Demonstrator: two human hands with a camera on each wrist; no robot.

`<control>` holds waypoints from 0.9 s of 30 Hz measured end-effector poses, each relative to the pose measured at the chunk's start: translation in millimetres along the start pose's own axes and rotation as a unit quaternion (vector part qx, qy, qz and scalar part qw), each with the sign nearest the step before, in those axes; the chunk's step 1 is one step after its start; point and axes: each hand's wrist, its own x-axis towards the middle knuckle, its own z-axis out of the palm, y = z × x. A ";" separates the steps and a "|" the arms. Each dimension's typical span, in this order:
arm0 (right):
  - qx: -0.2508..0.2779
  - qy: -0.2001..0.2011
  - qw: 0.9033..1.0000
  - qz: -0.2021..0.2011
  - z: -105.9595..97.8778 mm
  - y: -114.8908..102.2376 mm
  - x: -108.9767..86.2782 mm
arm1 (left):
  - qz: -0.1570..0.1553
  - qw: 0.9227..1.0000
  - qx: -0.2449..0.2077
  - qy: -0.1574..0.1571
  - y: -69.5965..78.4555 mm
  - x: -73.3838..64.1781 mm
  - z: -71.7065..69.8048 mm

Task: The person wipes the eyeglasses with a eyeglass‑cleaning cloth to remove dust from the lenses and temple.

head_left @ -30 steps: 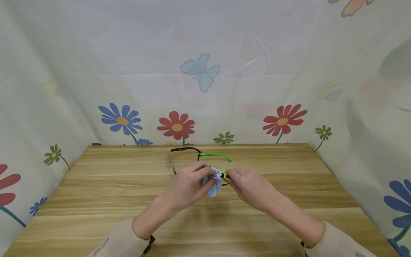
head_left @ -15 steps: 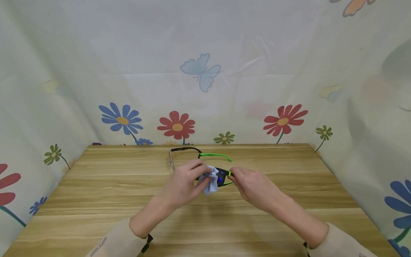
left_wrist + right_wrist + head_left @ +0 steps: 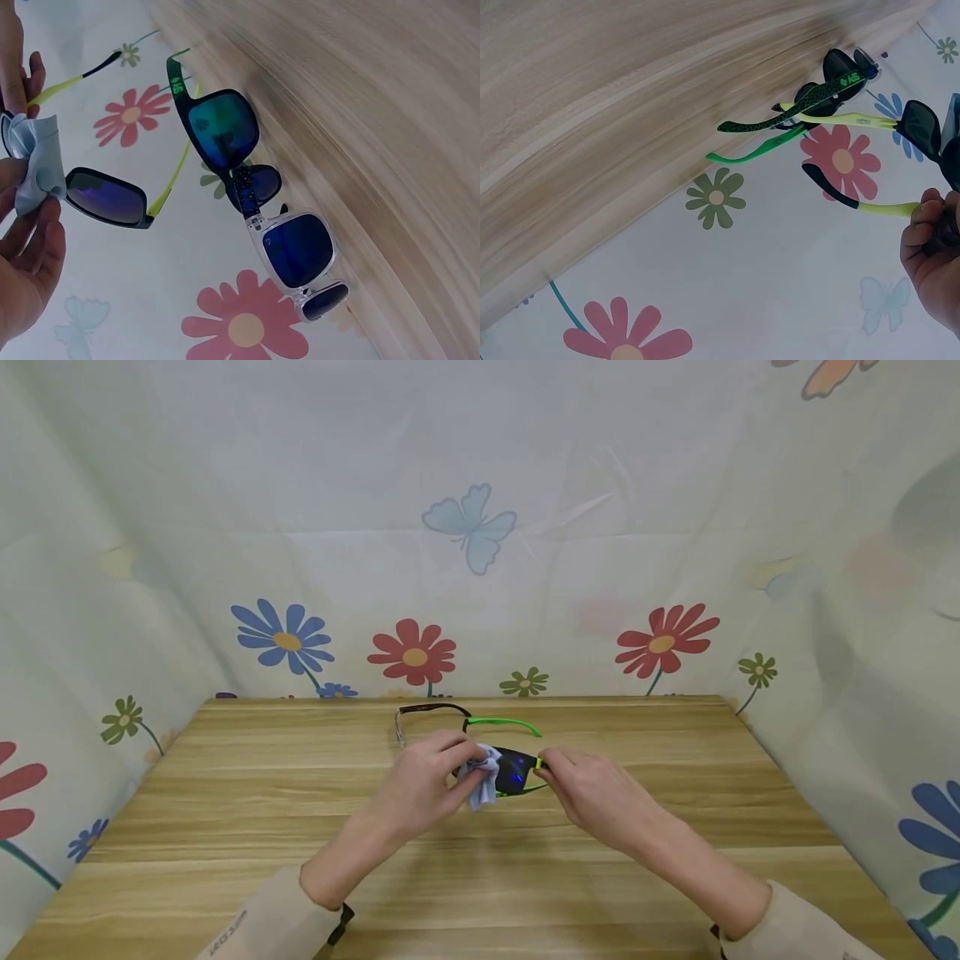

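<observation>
My left hand (image 3: 423, 785) pinches a light blue cloth (image 3: 482, 777) between thumb and fingers, folded over one lens of black sunglasses (image 3: 514, 772) with yellow-green temples. My right hand (image 3: 603, 793) grips these sunglasses at the other end, by the hinge. The lens between the hands is bare and shows a blue reflection. In the left wrist view the cloth (image 3: 41, 165) wraps the lens area, while the other lens (image 3: 109, 199) is uncovered. From the right wrist, the fingers (image 3: 928, 214) close round the frame's end, and a temple with a black tip sticks out.
Behind the hands on the wooden table (image 3: 247, 793) lie sunglasses with green temples (image 3: 501, 722) and clear-framed sunglasses (image 3: 298, 250) with dark blue lenses. They sit close together. A flower-printed curtain (image 3: 540, 568) surrounds the table on the back and sides.
My left hand has slid left with the cloth, away from my right hand, uncovering a dark lens. The sunglasses have turned to face the camera more, and my right hand has shifted slightly right.
</observation>
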 end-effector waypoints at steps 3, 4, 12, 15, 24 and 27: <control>0.000 0.001 1.000 0.000 -0.6 -0.8 1.0 | 0.002 1.000 -0.009 0.003 0.5 0.3 -0.4; 0.001 0.001 1.000 0.000 -0.9 -1.1 1.4 | 0.003 1.000 -0.011 0.003 0.7 0.5 -0.5; 0.002 0.005 1.000 -0.015 0.1 -3.7 3.6 | 0.029 0.999 -0.025 0.007 4.9 2.7 0.5; 0.004 0.008 1.000 -0.023 1.5 -4.5 4.5 | 0.035 0.999 -0.031 0.007 7.7 3.7 1.4; 0.017 -0.012 1.000 -0.014 3.2 -7.0 5.7 | 0.029 0.999 -0.039 0.000 12.8 4.2 4.3; 0.018 -0.013 1.000 -0.014 2.9 -7.1 6.1 | 0.023 0.999 -0.041 0.000 13.0 4.1 4.1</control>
